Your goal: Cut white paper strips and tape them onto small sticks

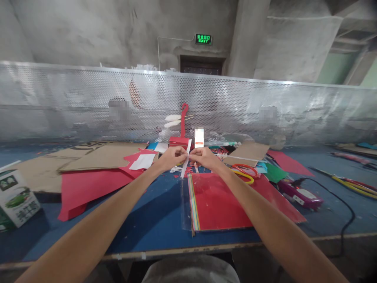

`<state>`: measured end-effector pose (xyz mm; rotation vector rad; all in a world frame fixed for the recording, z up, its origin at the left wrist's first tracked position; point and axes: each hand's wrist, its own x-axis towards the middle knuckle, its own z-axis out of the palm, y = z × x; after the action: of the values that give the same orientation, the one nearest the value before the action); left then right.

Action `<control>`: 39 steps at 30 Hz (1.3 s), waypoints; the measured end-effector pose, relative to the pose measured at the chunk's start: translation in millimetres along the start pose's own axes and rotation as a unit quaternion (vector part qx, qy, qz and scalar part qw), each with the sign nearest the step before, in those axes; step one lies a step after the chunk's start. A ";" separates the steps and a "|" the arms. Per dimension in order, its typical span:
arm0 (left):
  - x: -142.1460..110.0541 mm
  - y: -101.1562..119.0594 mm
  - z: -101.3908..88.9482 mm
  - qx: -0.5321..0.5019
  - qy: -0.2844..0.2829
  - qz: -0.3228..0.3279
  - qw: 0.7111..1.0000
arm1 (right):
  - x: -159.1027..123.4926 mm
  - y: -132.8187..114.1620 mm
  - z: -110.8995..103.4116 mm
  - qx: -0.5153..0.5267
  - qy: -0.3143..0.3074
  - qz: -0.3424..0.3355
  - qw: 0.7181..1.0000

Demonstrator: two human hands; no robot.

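Both hands are raised above the middle of the table, fingertips almost meeting. My left hand [176,155] pinches a narrow white strip [184,169], which slants up to the right past the fingers. My right hand [202,156] is closed in a pinch at the strip's right side, near its middle. The strip looks like paper or tape; its exact material cannot be made out. Just behind the hands stands a red paper piece with a hooked upright band [183,124]. Two white leaf-like shapes [172,120] on thin sticks are beside that band.
A stack of red sheets in clear film [220,204] lies under my right arm. Cardboard [101,156] and red paper [94,188] lie left, near a milk carton [18,200]. Scissors [246,179], a purple power strip [300,194] and a phone [199,138] are also there. A perforated metal screen [241,106] stands behind.
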<state>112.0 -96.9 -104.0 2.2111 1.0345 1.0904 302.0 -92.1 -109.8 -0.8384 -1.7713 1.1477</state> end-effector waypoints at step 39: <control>-2.5 6.5 -2.5 -0.047 -0.028 -0.017 0.998 | 1.3 0.7 -0.5 -0.042 0.014 -0.026 0.999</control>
<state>111.7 -102.6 -99.3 2.1290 0.9735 1.0353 302.0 -90.5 -110.0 -0.8497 -1.8190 1.0292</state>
